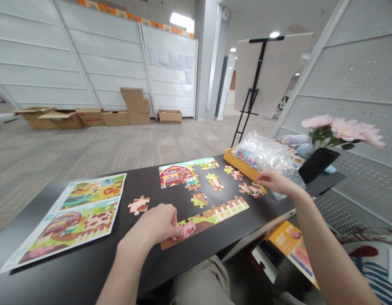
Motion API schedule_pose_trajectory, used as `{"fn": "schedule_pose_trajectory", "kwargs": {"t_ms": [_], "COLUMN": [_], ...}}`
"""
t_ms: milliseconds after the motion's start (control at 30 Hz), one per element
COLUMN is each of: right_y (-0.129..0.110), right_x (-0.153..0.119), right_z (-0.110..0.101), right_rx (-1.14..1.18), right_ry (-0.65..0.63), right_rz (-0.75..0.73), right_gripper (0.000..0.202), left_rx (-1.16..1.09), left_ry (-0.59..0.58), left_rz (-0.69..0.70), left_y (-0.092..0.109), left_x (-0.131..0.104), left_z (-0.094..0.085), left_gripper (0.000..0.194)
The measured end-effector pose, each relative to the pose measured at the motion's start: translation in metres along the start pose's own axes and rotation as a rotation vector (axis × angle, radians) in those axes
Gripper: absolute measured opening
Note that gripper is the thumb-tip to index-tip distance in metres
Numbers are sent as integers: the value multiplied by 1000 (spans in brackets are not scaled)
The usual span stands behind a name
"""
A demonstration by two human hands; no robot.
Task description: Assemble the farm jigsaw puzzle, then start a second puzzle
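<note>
Head view, flowers (345, 129) beside hand (272, 182), easel (253, 84)

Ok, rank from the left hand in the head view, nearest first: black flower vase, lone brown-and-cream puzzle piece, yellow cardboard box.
1. Lone puzzle piece, just left of the left hand
2. Yellow box, right
3. Black vase, far right

here the long black tabletop (116, 237) shows a smooth, low-sheen finish, and on it the flat printed jigsaw pieces (232, 209) look like card with a faint gloss. the white-bordered picture sheet (78, 220) looks like smooth paper. over there, the crumpled clear bag (262, 148) is shiny plastic, while the brown boxes (138, 106) are matt cardboard.
</note>
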State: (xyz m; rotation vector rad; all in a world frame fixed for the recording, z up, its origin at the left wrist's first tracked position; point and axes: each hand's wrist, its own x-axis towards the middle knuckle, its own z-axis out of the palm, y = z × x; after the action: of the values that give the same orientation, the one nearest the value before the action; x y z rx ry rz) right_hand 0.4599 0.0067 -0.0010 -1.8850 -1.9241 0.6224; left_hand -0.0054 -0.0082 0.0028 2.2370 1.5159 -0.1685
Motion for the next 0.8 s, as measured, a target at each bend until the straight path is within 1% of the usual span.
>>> {"fn": "schedule_pose_trajectory", "kwargs": {"t_ms": [67,133,233,333,400,500,567,700,800], "right_y": [6,9,7,-5,-16,-32,-36,-31,-22], "right_x": [-13,-19,-18,-13,-9,-3,3,16,27], "right_z": [-5,-5,2,10,16,26,32,36,34], "right_rx": [-122,-221,-361,-471,-449,-381,-395,-386,-290], "right_ry": [-44,-68,-71,-23,-4,-38,-57,-75,-157], "right_rz": [29,67,99,84,41,-23,-44,-66,-59], "right_gripper": [29,21,10,9,13,25,31,27,28], "left_rx": [12,19,1,-3,6,19,26,34,5], "left_ry": [4,5,-3,-3,7,22,23,19,17], "left_rz": [3,4,-4,-16,-23,-11,-2,-30,-45], "left_y": [-2,-2,1,5,7,6,4,-4,-16], "left_x": [1,1,-1,-4,-5,-8,-11,-16,-19], "left_z": [0,0,-2,-2,-1,0,0,0,1], "left_gripper": [24,22,20,20,23,24,23,24,26]}}
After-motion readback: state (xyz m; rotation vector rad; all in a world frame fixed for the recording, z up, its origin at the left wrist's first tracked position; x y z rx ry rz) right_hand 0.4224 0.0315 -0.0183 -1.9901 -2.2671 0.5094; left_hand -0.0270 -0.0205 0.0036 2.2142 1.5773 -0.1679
